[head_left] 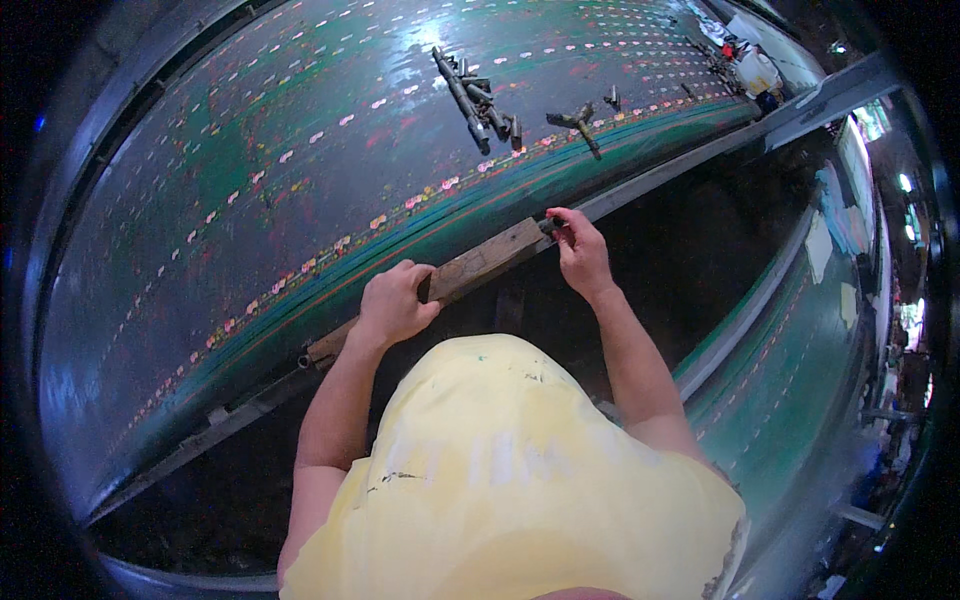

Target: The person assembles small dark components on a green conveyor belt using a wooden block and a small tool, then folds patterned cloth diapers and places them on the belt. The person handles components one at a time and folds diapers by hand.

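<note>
Straddling the wooden block (488,258) near its left end, my left hand (393,303) has its fingers on the far side and its thumb on the near side, closed on the wood. My right hand (582,258) is at the other end, thumb and forefinger pinching a small dark piece (549,226) that juts out there; whether that piece is fixed to the wood, I cannot tell. The block lies slantwise along the metal rail (640,183) at the near edge of the patterned green surface (290,190), with a dark gap on my side of it.

Beyond my left wrist, more wood (333,345) shows, with a small round tube end (304,361) beside it; my hand hides whether it is all one bar.

To work this well, I would let the left hand do the steadying, firm and low, and leave the right to fine fingertip pressure in line with the block, so nothing twists. Over that gap, I judge a loose pinch risky, as a small part could drop out of reach. The metal tools (465,100) lie well apart, up on the green surface.
</note>
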A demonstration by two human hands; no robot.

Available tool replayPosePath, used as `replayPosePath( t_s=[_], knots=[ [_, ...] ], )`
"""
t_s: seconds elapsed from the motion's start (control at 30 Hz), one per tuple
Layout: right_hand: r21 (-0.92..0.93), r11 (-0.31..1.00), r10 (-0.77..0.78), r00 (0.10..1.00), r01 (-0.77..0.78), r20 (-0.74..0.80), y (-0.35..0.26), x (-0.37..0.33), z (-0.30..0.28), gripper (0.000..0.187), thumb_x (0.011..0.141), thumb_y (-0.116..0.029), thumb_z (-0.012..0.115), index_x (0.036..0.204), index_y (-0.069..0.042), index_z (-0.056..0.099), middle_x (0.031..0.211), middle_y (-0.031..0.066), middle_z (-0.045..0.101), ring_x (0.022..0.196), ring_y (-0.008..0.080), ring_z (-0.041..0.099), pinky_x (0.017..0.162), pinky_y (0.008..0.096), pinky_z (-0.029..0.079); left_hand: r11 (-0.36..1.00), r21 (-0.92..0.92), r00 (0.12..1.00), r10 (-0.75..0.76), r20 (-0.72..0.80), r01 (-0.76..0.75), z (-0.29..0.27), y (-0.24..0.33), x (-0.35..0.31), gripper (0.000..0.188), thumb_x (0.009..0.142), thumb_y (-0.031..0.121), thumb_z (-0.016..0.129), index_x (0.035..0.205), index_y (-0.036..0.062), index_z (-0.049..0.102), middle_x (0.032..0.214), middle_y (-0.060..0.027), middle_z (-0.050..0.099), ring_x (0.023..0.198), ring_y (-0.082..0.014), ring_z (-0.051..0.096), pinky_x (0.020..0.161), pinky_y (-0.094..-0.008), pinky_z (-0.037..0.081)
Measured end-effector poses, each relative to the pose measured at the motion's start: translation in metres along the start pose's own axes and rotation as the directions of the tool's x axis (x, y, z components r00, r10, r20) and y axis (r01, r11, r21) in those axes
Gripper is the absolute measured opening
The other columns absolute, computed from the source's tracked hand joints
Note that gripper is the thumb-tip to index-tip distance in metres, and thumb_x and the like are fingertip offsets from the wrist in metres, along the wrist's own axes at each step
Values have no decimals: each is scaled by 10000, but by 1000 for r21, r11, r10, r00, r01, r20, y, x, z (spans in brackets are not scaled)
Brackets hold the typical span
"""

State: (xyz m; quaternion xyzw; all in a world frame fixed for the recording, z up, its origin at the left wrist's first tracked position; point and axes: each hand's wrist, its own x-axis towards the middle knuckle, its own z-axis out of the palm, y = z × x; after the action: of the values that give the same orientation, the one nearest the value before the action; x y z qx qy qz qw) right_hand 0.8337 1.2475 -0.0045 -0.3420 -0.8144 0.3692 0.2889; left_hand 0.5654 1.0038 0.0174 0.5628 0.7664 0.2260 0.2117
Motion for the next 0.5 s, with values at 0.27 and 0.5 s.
replayPosePath(
  t_s=[0.27, 0.5],
  knots=[
    [-70, 997, 48, 977, -34, 208, 1, 16, -15, 465, 965, 162, 635, 1369, -65, 680, 1167, 133, 748, 1048, 213, 769, 926, 357, 622, 1000, 9, 999, -24, 28, 24, 0, -1, -1, 545, 799, 314, 902, 1289, 106, 784, 1134, -144, 746, 1047, -388, 761, 906, -500, 617],
    [-116, 986, -91, 975, 116, 203, 1, 19, -8, 477, 950, 97, 670, 1373, -125, 674, 1229, 187, 743, 1041, 378, 768, 901, 457, 617, 997, 67, 991, 36, 128, -44, -5, 10, 11, 693, 820, 316, 902, 1439, 98, 678, 1234, -164, 727, 1128, -395, 742, 934, -490, 619]
  ],
)
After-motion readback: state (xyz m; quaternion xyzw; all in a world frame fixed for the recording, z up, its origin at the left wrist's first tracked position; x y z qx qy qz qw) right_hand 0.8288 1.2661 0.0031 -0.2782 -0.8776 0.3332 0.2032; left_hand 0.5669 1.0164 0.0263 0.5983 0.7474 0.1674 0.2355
